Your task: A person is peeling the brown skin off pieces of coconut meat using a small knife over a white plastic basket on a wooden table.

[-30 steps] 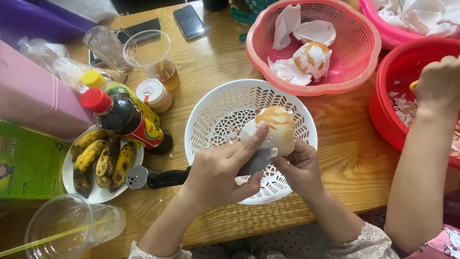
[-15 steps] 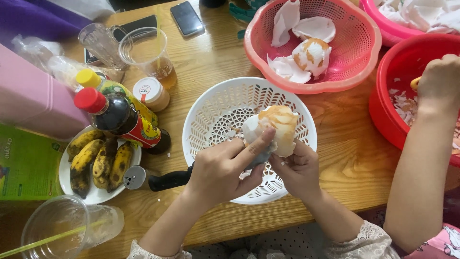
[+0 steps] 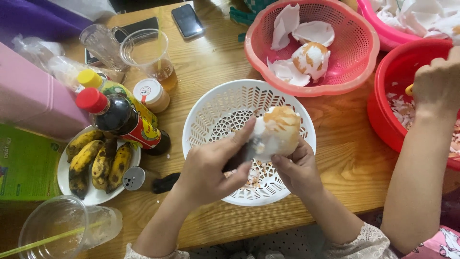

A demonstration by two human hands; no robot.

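My right hand (image 3: 299, 169) cups a round white thing with orange-brown patches (image 3: 279, 130) from below, over a white slotted basket (image 3: 203, 115). My left hand (image 3: 213, 165) is closed around a small dark-handled tool (image 3: 252, 144), whose tip presses on the round thing's left side; my thumb rests against it. Small white and brown scraps (image 3: 254, 175) lie in the basket under my hands.
A pink basket (image 3: 357, 67) behind holds white shell-like pieces and another peeled round thing (image 3: 311, 60). Another person's hand (image 3: 438, 81) reaches into a red basin (image 3: 383, 103) at right. On the left stand sauce bottles (image 3: 122, 120), a plate of bananas (image 3: 96, 163), plastic cups and a phone (image 3: 188, 20).
My left hand has slid the tool a little along the round thing's left side, and both hands have shifted slightly over the basket. The other person's arm has stayed put.
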